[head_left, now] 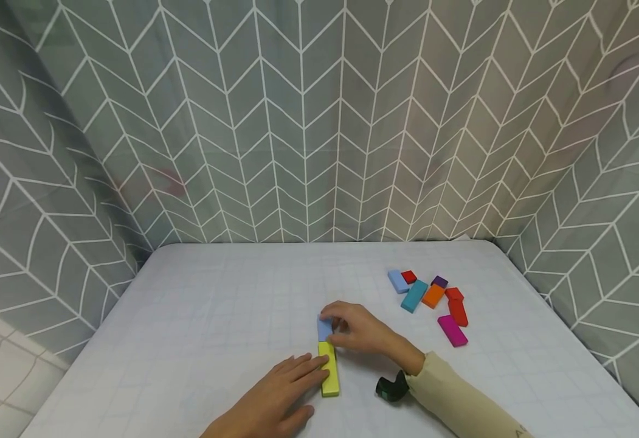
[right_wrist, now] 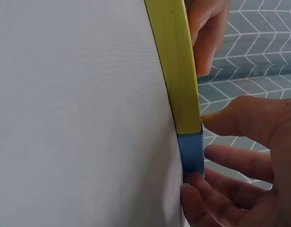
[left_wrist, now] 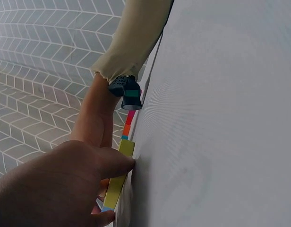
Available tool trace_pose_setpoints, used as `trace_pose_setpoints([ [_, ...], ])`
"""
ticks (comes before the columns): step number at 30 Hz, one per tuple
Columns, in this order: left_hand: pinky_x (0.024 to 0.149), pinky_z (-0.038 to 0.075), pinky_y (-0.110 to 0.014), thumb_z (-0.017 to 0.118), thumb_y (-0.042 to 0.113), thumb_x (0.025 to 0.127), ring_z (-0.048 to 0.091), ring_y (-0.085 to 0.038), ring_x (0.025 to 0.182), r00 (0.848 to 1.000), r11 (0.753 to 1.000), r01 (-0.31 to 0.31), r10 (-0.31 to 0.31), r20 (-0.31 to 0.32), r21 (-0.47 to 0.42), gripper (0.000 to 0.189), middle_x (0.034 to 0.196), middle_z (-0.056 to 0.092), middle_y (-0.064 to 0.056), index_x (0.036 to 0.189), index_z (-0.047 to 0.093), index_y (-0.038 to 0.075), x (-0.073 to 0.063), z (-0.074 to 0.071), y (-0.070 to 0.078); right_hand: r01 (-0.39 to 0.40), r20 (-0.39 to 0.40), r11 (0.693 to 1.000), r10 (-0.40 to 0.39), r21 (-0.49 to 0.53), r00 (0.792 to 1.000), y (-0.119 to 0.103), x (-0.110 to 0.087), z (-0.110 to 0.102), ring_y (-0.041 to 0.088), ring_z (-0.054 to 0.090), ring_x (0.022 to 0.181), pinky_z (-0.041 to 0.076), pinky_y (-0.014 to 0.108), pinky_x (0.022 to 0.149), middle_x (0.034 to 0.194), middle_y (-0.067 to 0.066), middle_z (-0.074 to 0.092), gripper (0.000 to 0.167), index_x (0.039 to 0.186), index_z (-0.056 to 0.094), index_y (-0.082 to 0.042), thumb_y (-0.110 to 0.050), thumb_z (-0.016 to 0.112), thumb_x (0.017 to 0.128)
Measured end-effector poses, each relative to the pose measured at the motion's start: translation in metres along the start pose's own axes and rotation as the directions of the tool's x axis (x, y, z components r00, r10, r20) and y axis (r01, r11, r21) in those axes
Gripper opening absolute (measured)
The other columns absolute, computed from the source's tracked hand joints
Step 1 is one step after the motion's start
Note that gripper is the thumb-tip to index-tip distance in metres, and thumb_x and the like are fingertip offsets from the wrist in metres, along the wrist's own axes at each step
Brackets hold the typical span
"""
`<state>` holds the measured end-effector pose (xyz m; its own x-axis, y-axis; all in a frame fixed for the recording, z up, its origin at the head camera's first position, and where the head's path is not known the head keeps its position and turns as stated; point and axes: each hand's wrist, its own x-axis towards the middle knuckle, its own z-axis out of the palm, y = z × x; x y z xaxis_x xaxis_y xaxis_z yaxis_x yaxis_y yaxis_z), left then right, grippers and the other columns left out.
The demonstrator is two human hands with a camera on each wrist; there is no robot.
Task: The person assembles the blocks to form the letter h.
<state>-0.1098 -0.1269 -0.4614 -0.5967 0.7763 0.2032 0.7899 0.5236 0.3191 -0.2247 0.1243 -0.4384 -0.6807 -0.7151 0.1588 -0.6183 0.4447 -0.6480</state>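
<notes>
A yellow block (head_left: pixel 330 380) lies lengthwise on the white table, its far end meeting a light blue block (head_left: pixel 324 329) in one line. My left hand (head_left: pixel 278 392) has its fingers extended, with fingertips resting on the yellow block's left side and top. Coming from the right, my right hand (head_left: pixel 359 328) curls its fingers about the light blue block. In the right wrist view its thumb (right_wrist: pixel 226 118) touches the yellow block near the joint, while other fingers hold the blue block's (right_wrist: pixel 192 149) side and far end.
Toward the back right lie loose blocks: light blue (head_left: pixel 398 281), teal (head_left: pixel 414 296), orange (head_left: pixel 433 296), purple (head_left: pixel 439 281), several red (head_left: pixel 458 312) and magenta (head_left: pixel 453 331). A black wrist camera (head_left: pixel 392 388) sits by the right sleeve. Patterned grey curtains (head_left: pixel 319 121) enclose the table (head_left: pixel 215 292).
</notes>
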Motion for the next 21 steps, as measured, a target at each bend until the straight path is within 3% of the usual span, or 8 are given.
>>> trace_pose_setpoints([
  [8,0.115,0.038,-0.052,0.060,0.034,0.106,0.039,-0.027,0.148,0.999,1.000,0.027,-0.027,0.023,-0.008,0.057,0.166,0.035,0.002,0.158,0.044,0.016,0.001,0.001,0.000,-0.005,-0.044,0.999,0.003,-0.043,0.999,-0.002,-0.006,-0.002,0.017,0.063,0.099,0.057,0.029,0.084,0.139,0.011,0.060,0.033,0.125,0.070,-0.005,-0.008,0.076,0.093],
  [16,0.114,0.040,-0.052,0.062,0.031,0.105,0.040,-0.026,0.147,1.000,1.000,-0.006,0.006,-0.006,0.008,0.057,0.165,0.037,-0.001,0.157,0.046,0.014,0.001,0.000,0.000,-0.030,-0.099,0.999,0.026,-0.037,0.995,-0.002,-0.020,-0.013,0.023,0.064,0.107,0.058,0.037,0.090,0.141,0.013,0.059,0.032,0.127,0.068,-0.004,-0.006,0.072,0.095],
  [21,0.115,0.037,-0.052,0.056,0.037,0.108,0.038,-0.025,0.148,0.998,0.999,0.041,-0.039,0.038,-0.035,0.055,0.166,0.035,0.002,0.159,0.044,0.017,0.001,-0.001,0.000,-0.037,-0.144,0.999,0.031,-0.037,0.989,0.004,-0.031,-0.019,0.026,0.063,0.113,0.059,0.041,0.091,0.139,0.015,0.060,0.029,0.125,0.068,-0.003,-0.005,0.070,0.096],
])
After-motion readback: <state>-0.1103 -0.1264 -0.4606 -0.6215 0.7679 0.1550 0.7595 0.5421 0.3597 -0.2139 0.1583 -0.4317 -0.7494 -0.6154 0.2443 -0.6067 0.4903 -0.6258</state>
